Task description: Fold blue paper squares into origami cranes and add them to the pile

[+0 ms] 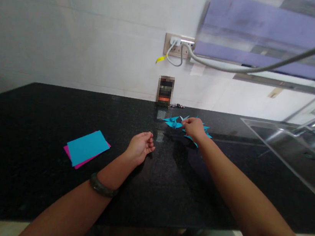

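The person stands at a black worktop (29, 124) with both bare arms stretched out over it. The right hand (193, 128) lies on a small cluster of blue folded paper shapes (173, 122), far across the worktop at about one o'clock from the person. Its fingers are drawn together, their tips toward nine o'clock, against the paper; I cannot tell whether they pinch a piece or only touch it. The cluster's long axis runs roughly from ten o'clock to four o'clock. Thin points stick out on all sides, one of them toward five o'clock under the wrist.

The left hand (141, 145) sits at about eight o'clock from the right, near it but apart. It is curled into a loose fist with nothing showing in it, knuckles up, and a dark wristband (102, 188) is on that arm.

At nine o'clock from the left hand, well apart, lies a blue sheet (86, 147) on a pink sheet (69, 153), long axis from eight o'clock to two o'clock. A steel sink (293, 147) is set in the worktop at three o'clock.
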The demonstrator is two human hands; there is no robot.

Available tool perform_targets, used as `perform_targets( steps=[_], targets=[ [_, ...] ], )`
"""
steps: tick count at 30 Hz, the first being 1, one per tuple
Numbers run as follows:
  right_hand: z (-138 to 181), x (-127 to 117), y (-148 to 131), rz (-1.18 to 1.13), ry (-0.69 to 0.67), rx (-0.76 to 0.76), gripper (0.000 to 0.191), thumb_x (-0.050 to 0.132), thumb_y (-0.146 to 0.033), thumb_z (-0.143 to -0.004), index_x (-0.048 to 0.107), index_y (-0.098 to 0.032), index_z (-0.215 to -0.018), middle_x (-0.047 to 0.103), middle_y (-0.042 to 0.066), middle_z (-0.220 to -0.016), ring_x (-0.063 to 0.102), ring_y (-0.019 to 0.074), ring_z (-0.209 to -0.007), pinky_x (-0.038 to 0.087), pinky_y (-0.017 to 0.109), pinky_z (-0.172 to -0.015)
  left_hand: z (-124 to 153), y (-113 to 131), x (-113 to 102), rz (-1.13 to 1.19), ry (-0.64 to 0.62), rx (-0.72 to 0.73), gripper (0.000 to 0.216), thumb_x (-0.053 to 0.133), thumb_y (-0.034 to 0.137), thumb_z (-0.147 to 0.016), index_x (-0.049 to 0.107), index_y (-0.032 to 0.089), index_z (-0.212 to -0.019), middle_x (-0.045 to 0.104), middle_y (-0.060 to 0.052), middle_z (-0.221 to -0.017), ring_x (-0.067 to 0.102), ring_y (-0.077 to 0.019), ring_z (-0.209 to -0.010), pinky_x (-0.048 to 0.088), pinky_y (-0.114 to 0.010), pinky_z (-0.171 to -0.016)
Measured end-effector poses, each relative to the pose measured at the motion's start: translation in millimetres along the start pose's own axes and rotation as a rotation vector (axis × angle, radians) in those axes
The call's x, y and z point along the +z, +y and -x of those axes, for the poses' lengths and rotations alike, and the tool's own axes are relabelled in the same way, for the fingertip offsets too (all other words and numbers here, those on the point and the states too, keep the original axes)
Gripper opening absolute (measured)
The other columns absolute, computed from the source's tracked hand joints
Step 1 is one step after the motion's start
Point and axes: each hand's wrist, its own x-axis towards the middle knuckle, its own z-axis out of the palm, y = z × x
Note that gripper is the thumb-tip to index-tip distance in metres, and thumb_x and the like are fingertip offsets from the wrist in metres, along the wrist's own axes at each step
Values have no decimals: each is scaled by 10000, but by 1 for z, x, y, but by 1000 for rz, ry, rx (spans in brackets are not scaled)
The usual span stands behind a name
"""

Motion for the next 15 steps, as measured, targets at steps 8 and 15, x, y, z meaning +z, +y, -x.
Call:
perform_targets(
  steps=[8,15],
  targets=[
    [-39,15,-5,412,-104,10,318,525,-311,-870,525,-148,-1144,549,92,-1147,569,193,-977,492,385,-813,4,2,1,2,4,1,117,490,136,-812,508,135,-696,466,42,-499,468,-68,-404,411,-190,-440],
    [-45,13,1,605,-151,-22,334,541,-306,-860,529,-123,-1140,550,110,-1141,570,200,-980,490,380,-816,5,2,2,2,5,-2,110,493,133,-806,512,137,-698,464,43,-499,463,-68,-404,411,-192,-445]
  ],
)
